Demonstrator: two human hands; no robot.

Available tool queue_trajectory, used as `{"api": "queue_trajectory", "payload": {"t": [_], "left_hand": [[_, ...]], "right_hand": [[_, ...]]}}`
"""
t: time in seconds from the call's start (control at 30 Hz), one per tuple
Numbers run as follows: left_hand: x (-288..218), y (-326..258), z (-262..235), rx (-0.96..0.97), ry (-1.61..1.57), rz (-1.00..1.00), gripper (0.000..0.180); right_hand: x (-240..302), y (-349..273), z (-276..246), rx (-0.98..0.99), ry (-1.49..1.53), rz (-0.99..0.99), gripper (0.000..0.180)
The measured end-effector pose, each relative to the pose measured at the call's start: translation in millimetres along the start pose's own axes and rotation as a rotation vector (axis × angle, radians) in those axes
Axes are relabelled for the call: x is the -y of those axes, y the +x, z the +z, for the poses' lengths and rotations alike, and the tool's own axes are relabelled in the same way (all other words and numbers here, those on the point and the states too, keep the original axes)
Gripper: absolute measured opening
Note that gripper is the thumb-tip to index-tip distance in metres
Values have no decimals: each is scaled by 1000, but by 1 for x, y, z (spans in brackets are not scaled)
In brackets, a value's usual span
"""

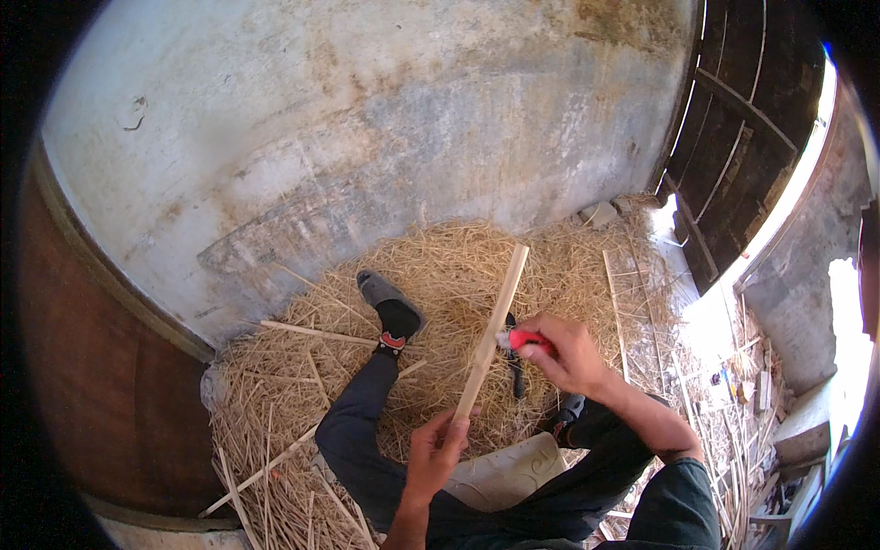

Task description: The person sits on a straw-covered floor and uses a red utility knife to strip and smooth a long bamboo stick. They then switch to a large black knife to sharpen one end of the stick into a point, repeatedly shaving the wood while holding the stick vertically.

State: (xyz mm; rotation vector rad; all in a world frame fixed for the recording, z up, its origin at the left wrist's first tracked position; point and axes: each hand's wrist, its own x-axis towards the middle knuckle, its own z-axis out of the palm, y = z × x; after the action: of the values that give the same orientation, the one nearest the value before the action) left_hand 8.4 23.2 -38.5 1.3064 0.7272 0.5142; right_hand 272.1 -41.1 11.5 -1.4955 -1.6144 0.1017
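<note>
My left hand (437, 453) is closed around the lower end of a pale, flat wooden strip (496, 316), which slants up and away to the right. In my right hand (570, 353) is a red-handled utility knife (530, 341). Its grey tip points left, close beside the strip's right edge; whether they touch I cannot tell. Behind the knife, a black, narrow object (517, 378) lies on the straw, its kind unclear. Between my legs is a cream-coloured panel (510, 474) with a raised curl pattern.
Straw and shavings (431, 266) cover the floor around my feet. Loose strips (275, 469) lie at the left, and another strip (615, 312) lies at the right. A stained wall (367, 137) rises ahead. Dark wooden planks (738, 137) stand at the far right.
</note>
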Motion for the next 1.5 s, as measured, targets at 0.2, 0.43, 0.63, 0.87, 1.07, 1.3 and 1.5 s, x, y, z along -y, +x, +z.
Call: {"api": "queue_trajectory", "payload": {"t": [0.2,0.43,0.63,0.87,1.07,1.3,1.5], "left_hand": [[-9,-2,9,-83,115,87,34],[-13,-7,9,-120,204,141,31],[-13,-9,14,-160,156,124,32],[-7,-15,15,-181,140,121,35],[-3,-17,8,-185,164,132,33],[11,-51,-4,-74,299,69,31],[2,-31,-5,-185,279,86,30]], "right_hand": [[13,-4,10,13,-209,-147,24],[19,-8,10,0,-290,-184,31],[11,-9,15,-23,-338,-166,28],[7,1,4,-71,-389,-119,24],[10,2,7,-32,-424,-104,23],[-56,33,-65,-537,-425,264,24],[-43,13,-43,-350,-247,190,24]]}}
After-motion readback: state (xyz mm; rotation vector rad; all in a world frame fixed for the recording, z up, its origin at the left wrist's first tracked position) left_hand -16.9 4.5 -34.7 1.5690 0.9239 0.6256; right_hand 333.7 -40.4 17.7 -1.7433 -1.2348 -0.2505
